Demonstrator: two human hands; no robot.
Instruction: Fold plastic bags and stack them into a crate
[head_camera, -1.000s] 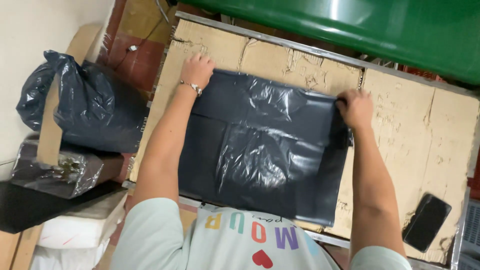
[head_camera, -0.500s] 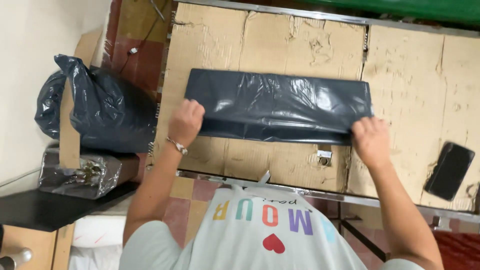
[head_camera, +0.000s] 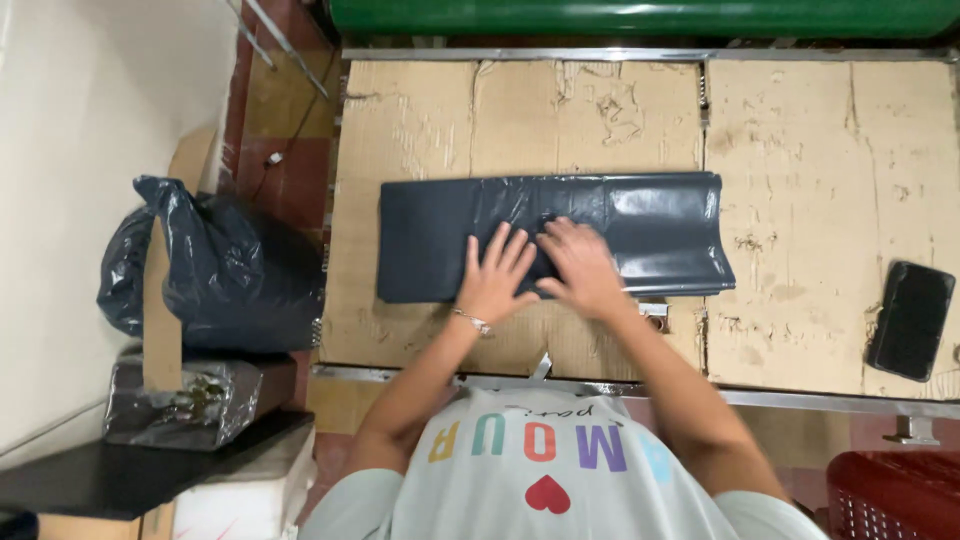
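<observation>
On cardboard-covered worktop (head_camera: 820, 200), seen from above: dark grey plastic bag (head_camera: 430, 240), folded into long flat strip, lying mid-bench w/ left hand (head_camera: 495, 278) & right hand (head_camera: 580, 265) pressed side by side on its centre, fingers spread flat, gripping nothing. Looks thin, light, soft & slick, likely to slide or spring open; best pinched at corners or along folded edge. Black phone (head_camera: 910, 320) well apart at right; stuffed black sack (head_camera: 215, 265) off bench at left.

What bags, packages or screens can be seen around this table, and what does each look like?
Folded dark grey plastic bag: a long flat strip on the cardboard table top, under both hands.
Phone: black rectangle with a dark screen, at the table's right edge.
Full black bag: bulging, left of the table.
Clear plastic-wrapped package: below that bag.
</observation>
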